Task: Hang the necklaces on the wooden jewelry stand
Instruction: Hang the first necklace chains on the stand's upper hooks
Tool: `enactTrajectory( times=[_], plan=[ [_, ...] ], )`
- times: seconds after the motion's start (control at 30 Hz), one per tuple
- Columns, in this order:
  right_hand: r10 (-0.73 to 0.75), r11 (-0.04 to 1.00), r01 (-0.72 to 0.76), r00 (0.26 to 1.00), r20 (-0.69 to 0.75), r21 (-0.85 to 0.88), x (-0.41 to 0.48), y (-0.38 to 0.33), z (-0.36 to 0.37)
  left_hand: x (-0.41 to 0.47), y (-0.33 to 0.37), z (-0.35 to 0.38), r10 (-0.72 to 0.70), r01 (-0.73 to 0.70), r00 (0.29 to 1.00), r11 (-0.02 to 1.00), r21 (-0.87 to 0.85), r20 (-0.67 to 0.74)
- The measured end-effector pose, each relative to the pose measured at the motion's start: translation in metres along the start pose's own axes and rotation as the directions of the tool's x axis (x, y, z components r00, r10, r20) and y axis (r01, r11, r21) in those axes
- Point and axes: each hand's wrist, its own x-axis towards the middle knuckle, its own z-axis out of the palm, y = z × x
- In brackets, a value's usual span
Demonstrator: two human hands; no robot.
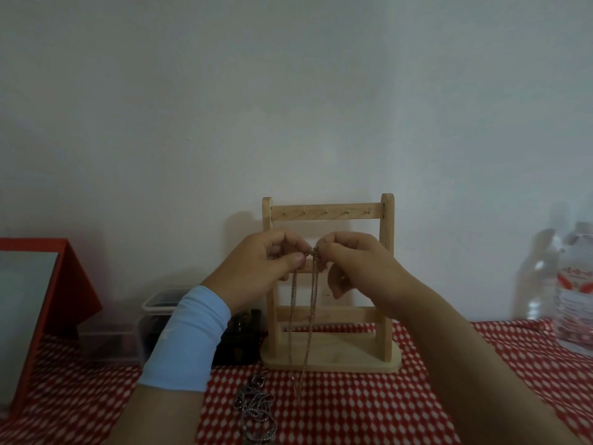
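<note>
Your left hand (272,261) and right hand (353,261) met in front of the wooden jewelry stand (330,284), both pinching the top of a chain necklace (293,303) whose strands hung to the red checked cloth (353,406), beside a heap of necklaces (256,409).

Matt pale wood stand (329,316), shiny metal chain necklace (293,303), red-and-white checked cloth (369,406), clear plastic bottle (574,293).

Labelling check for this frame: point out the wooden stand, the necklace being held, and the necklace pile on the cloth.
wooden stand (327,215): head view, top rail with the hooks.
held necklace (293,303): head view, left hanging strand.
necklace pile (256,409): head view, middle of the heap.
</note>
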Motion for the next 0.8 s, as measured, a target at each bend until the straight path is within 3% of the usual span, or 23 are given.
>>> enactTrajectory(
  times=[0.27,0.43,0.57,0.73,0.8],
  plan=[
    [-0.011,0.997,0.018,0.996,0.091,-0.078,0.0005,0.0027,0.0033,-0.001,0.0004,0.0031,0.024,-0.021,0.997,0.999,0.036,-0.073],
    [0.063,0.997,-0.053,0.978,0.197,-0.052,-0.0036,-0.0005,-0.001,-0.0036,0.0012,-0.0043,0.0,-0.007,0.997,0.995,0.096,0.078],
    [0.202,0.968,-0.148,0.94,0.275,-0.204,-0.0058,0.0006,0.0055,-0.0039,0.0026,-0.0036,-0.103,0.063,0.968,0.983,0.175,0.23],
    [0.224,0.975,-0.218,0.95,0.218,-0.052,-0.0013,0.005,0.0022,-0.0037,0.0047,-0.0026,-0.04,-0.017,0.984,0.949,0.313,0.174],
    [0.218,0.975,-0.224,0.953,0.212,0.005,-0.0008,0.0054,-0.0015,-0.0039,0.0045,-0.0009,0.023,-0.051,0.995,0.956,0.29,0.099]
  ],
)
